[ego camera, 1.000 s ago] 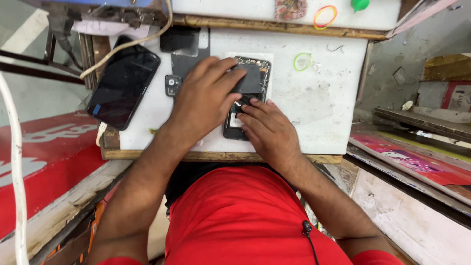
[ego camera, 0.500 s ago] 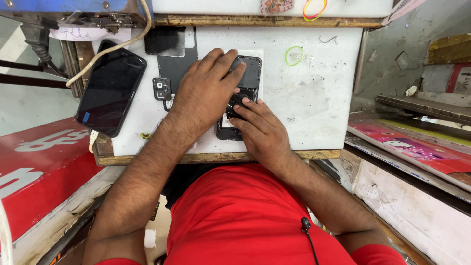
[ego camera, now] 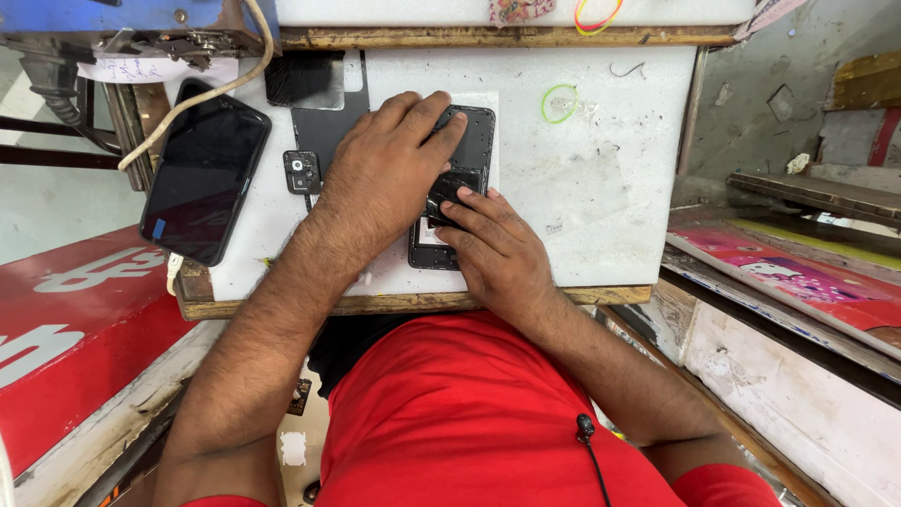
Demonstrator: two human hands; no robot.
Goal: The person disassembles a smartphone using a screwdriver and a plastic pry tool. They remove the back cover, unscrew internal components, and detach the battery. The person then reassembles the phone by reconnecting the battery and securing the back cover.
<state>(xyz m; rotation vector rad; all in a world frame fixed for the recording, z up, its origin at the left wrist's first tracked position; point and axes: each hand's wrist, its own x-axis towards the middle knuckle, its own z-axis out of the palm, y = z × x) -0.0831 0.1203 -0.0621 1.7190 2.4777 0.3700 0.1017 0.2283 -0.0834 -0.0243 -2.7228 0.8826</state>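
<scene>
Both hands on opened phone (ego camera: 462, 183) on white bench (ego camera: 610, 188): left hand (ego camera: 380, 174) flat, pressing it; right hand (ego camera: 497, 249) fingertips pinching small black part (ego camera: 443, 192).

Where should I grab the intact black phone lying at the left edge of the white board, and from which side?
Take the black phone by its two long edges near the middle, coming from above. It lies flat, screen up, tilted slightly, with its left side overhanging the white board, so that edge is probably easiest to get fingers under. A beige cable crosses its top corner; keep low.
</scene>
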